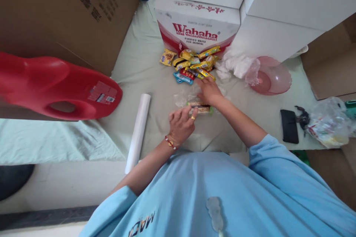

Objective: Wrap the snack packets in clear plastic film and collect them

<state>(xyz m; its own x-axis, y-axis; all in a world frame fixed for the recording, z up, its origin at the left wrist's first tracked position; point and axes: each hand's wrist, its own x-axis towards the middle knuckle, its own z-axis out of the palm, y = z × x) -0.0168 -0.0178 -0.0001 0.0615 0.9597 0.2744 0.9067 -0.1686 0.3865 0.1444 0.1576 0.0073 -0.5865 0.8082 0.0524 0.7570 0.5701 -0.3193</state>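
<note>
My left hand (pixel 182 123), with a ring and a red beaded bracelet, rests at the left end of a pair of wrapped snack bars (pixel 204 109). Its fingers are curled onto the wrapper, partly covering it. Beyond the bars, my right hand (pixel 210 90) reaches palm down to the near edge of a pile of small packaged snacks (pixel 198 64). Its fingers are stretched out, and nothing shows in its grip. Most packets are yellow; a blue packet (pixel 183 77) lies at the front left. Crinkled clear plastic (pixel 182 98) lies beside the bars.
A Wahaha carton (pixel 198 26) stands behind the pile. To the left are a white roll (pixel 138 133), a red jug (pixel 61 85) and a brown box (pixel 69 14). On the right are a pink bowl (pixel 274 76), a black phone (pixel 289 126) and a plastic bag (pixel 330 122).
</note>
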